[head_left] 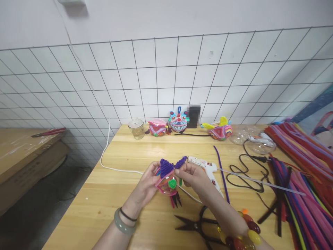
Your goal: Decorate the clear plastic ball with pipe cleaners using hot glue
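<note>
Both hands (pixel 148 184) (pixel 194 177) clamped on pipe-cleaner craft (pixel 168 177) above wooden table (pixel 117 194); wire grid (pixel 156 80) on white wall.

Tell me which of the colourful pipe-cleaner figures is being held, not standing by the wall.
It is the figure with purple ears, gripped between the left hand and the right hand above the table. The three other figures stand untouched along the wall.

Fuzzy pipe cleaners (pixel 299 163) lie on the smooth, glossy wooden table (pixel 109 194).
</note>
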Motion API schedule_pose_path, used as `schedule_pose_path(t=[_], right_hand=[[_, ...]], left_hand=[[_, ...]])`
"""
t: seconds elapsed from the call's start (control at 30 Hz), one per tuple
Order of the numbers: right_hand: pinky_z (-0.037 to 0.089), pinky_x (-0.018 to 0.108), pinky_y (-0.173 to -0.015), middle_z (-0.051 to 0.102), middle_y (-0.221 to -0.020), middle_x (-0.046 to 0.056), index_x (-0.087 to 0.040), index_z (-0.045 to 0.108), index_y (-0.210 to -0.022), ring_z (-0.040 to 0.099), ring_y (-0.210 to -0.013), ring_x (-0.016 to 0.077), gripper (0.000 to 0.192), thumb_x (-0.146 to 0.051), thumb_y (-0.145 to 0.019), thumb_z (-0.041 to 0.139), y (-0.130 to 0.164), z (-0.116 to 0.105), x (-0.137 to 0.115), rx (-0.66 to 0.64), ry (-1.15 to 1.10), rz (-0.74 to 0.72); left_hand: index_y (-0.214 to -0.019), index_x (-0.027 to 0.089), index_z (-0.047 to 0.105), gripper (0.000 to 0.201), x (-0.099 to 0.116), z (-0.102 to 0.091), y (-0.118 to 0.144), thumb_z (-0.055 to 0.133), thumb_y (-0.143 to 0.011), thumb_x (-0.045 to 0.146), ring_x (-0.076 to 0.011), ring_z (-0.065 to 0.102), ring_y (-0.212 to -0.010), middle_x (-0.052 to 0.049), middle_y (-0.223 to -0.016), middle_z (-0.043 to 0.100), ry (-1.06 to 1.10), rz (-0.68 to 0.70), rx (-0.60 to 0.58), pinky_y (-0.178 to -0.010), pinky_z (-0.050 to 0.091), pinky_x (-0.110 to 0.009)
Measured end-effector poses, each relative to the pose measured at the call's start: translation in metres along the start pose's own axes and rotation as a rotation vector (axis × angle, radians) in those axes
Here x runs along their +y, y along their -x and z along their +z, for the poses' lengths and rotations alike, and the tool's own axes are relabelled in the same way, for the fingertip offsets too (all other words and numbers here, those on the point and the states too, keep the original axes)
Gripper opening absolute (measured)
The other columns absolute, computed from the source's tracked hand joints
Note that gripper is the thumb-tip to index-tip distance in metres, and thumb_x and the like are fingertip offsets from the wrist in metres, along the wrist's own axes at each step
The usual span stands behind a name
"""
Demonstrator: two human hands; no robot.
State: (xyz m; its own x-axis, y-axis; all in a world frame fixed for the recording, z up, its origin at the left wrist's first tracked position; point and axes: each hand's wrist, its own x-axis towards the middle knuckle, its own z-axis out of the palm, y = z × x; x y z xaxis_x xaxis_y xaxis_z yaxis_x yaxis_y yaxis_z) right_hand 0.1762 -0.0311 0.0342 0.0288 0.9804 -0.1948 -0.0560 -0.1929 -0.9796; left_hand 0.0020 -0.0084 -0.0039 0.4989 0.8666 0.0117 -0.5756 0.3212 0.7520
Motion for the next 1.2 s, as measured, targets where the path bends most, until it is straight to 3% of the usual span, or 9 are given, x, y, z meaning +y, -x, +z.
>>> schedule_pose_path(t=[0.2,0.53,0.8,0.9,1.03,1.2], right_hand=[[0.025,0.023,-0.043,0.042,-0.043,-0.009,-0.022,0.05,-0.052,0.032,-0.041,0.0063,0.039,-0.05,-0.056,0.075,0.001,0.0,-0.001,-0.006,0.004,0.006],[0.028,0.023,-0.045,0.046,-0.046,-0.008,-0.021,0.049,-0.054,0.034,-0.043,0.0069,0.038,-0.051,-0.058,0.074,0.002,0.003,0.0,-0.013,0.017,0.014],[0.026,0.022,-0.045,0.045,-0.049,-0.009,-0.021,0.046,-0.06,0.038,-0.045,0.0072,0.042,-0.054,-0.061,0.073,0.002,0.003,0.004,-0.065,0.043,0.067],[0.029,0.021,-0.045,0.049,-0.053,-0.008,-0.02,0.049,-0.069,0.043,-0.045,0.0075,0.042,-0.055,-0.064,0.071,0.003,0.003,0.007,-0.074,0.056,0.115],[0.04,0.023,-0.048,0.066,-0.071,-0.002,-0.02,0.054,-0.1,0.064,-0.055,0.0149,0.045,-0.054,-0.073,0.066,0.006,0.004,0.009,-0.11,0.047,0.195],[0.054,0.033,-0.069,0.072,-0.093,0.001,-0.025,0.053,-0.116,0.072,-0.072,0.0193,0.043,-0.049,-0.08,0.06,0.011,0.007,0.006,-0.178,-0.089,0.225]], left_hand=[[-0.105,0.018,0.065,0.037,0.0,0.0,0.0,0.074,-0.072,0.035,-0.0204,0.063,-0.098,-0.007,-0.107,0.068,0.056,0.005,-0.017,-0.087,0.049,-0.031],[-0.106,0.02,0.063,0.051,-0.003,0.002,-0.001,0.081,-0.063,0.042,-0.0215,0.063,-0.099,-0.007,-0.107,0.067,-0.008,0.043,-0.022,-0.087,0.05,-0.032],[-0.105,0.02,0.064,0.049,-0.003,0.0,-0.001,0.08,-0.064,0.042,-0.0219,0.063,-0.098,-0.007,-0.104,0.066,-0.062,0.067,0.026,-0.087,0.048,-0.031],[-0.106,0.02,0.064,0.051,-0.003,0.0,-0.002,0.081,-0.063,0.041,-0.024,0.062,-0.101,-0.008,-0.108,0.066,-0.086,0.073,0.021,-0.086,0.049,-0.032],[-0.107,0.02,0.064,0.054,-0.004,0.001,-0.001,0.081,-0.061,0.044,-0.0273,0.061,-0.104,-0.009,-0.109,0.067,-0.105,0.061,0.023,-0.083,0.05,-0.033],[-0.114,0.023,0.063,0.054,-0.006,0.0,0.001,0.07,-0.071,0.054,-0.0275,0.06,-0.11,-0.009,-0.116,0.066,-0.063,0.072,0.048,-0.093,0.047,-0.038]])
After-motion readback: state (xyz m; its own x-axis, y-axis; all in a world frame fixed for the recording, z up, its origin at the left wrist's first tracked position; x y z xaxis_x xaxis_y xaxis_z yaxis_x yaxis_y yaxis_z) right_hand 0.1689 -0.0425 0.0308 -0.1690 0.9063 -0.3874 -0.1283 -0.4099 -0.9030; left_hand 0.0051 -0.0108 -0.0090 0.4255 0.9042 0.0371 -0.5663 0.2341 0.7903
